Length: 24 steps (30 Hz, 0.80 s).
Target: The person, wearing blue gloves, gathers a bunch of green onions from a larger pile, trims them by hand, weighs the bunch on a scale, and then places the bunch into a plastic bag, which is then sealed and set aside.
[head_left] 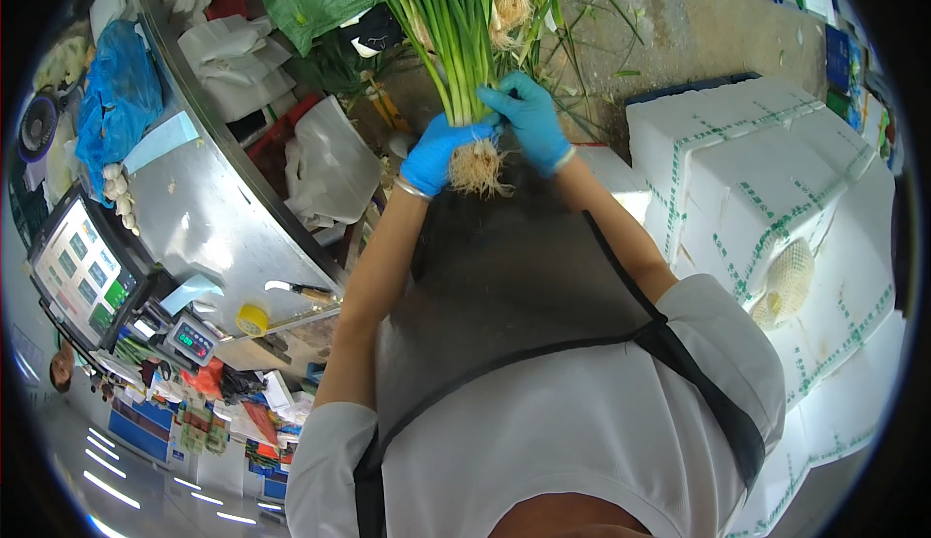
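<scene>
Gripping a bunch of green onions (456,34) just above its pale roots (479,168), your left hand (433,153), in a blue glove, has its fingers wrapped around the stalks from the left. Your right hand (530,121), also gloved in blue, meets the bunch from the right, its fingers curled shut on the same lower stalks, so both hands touch at the base. The bunch stands roughly upright in front of your dark apron (514,276), green leaves running to the far edge of view and the roots hanging free below your hands.

To your left a metal counter (208,218) carries a knife (303,292) and a yellow tape roll (253,320) near its near edge, with a small scale (191,341) and a screen (85,271) farther left. To your right sit white foam boxes (766,179) with green tape; a fruit in white mesh (784,288) rests on them. A blue plastic bag (116,92) lies at the far left.
</scene>
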Tool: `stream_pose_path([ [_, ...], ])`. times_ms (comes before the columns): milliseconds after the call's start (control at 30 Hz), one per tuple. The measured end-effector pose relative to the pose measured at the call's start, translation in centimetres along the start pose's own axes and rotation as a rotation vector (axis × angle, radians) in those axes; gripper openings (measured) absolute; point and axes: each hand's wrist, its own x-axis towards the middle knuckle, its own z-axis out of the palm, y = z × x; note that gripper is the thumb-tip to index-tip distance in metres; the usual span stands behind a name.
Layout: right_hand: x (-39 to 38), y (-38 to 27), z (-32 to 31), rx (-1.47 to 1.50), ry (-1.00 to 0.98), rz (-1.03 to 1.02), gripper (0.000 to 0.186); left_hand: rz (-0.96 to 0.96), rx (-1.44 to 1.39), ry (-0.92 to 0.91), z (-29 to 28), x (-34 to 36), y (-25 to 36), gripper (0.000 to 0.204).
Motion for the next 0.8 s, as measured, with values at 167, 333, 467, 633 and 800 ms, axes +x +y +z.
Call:
stream_pose_path([
  [167,-1.8,-4.3,-4.6,0.634,-0.451,-0.006,0.015,0.067,-0.153,-0.072,0.2,-0.9,0.8,0.064],
  [333,3.0,-6.5,-7.5,0.614,0.043,-0.178,0.039,0.046,-0.409,-0.194,0.0,-1.2,1.4,0.073],
  [467,4.6,-2.6,-3.7,-0.282,0.062,-0.033,0.036,-0.006,-0.329,-0.184,-0.3,-0.9,1.4,0.073],
  [633,8.6,1.5,-0.4,-0.687,0.152,-0.036,0.029,0.001,-0.200,-0.115,0.1,-0.7,1.1,0.065],
  [800,8.1,-0.3,-0.5,-0.305,-0.060,0.126,0.032,0.036,-0.111,0.011,0.0,-1.3,0.9,0.054],
])
